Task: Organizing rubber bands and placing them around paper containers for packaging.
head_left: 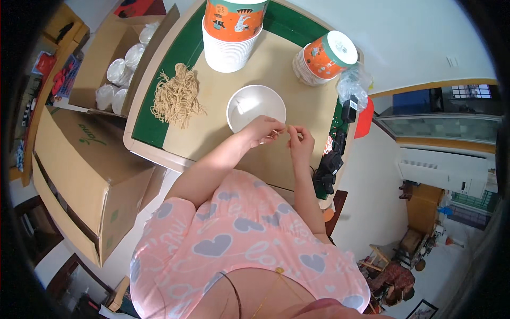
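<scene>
My left hand and my right hand are close together over the tan table top, pinching the two ends of a thin pale string between their fingertips. Just beyond my left hand sits an empty white paper bowl, its near rim partly covered by the hand. A heap of tan strings lies to the left of the bowl. At the table's far side stands a tall stack of orange printed bowls.
A second, shorter stack of orange bowls lies tilted at the far right, beside a clear plastic bag. Black devices and a red object hang at the right edge. Open cardboard boxes stand on the left, one holding clear lids.
</scene>
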A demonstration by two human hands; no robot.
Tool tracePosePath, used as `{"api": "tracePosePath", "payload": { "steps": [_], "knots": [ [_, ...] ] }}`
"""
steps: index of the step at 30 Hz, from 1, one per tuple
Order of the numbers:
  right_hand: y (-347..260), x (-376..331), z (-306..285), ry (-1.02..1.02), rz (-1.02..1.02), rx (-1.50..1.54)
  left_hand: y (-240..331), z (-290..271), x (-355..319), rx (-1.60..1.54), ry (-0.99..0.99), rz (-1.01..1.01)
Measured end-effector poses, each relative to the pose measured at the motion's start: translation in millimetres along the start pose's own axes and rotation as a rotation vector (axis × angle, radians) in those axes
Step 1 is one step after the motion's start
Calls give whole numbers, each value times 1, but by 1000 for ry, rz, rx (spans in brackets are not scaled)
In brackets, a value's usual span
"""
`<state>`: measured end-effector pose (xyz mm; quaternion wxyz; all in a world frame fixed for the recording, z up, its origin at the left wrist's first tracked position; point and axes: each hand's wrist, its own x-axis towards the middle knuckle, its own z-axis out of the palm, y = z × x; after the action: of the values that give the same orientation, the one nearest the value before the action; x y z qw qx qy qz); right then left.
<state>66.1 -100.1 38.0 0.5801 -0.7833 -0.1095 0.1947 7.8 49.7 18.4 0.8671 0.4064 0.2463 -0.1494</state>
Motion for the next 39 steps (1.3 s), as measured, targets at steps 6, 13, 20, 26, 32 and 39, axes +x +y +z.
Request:
{"api": "tracePosePath", "payload": {
  "steps": [6, 13, 20, 26, 32, 39],
  "knots": [
    [2, 2, 13, -1, 92, 184, 14, 14, -16, 289, 118, 294],
    [9, -4, 33, -50, 167, 224, 3, -21, -8, 223, 121, 141],
    [-2, -14, 50, 130, -21, 182, 8, -7, -23, -216, 139, 13],
    [12, -13, 54, 217, -237, 53, 2, -8, -21, -54, 269, 73],
    [3, -17, 49, 207, -204, 73, 2, 1, -20, 16, 332, 152],
    [16, -23, 42, 108, -189, 147, 6, 1, -28, 10, 268, 117]
  ]
}}
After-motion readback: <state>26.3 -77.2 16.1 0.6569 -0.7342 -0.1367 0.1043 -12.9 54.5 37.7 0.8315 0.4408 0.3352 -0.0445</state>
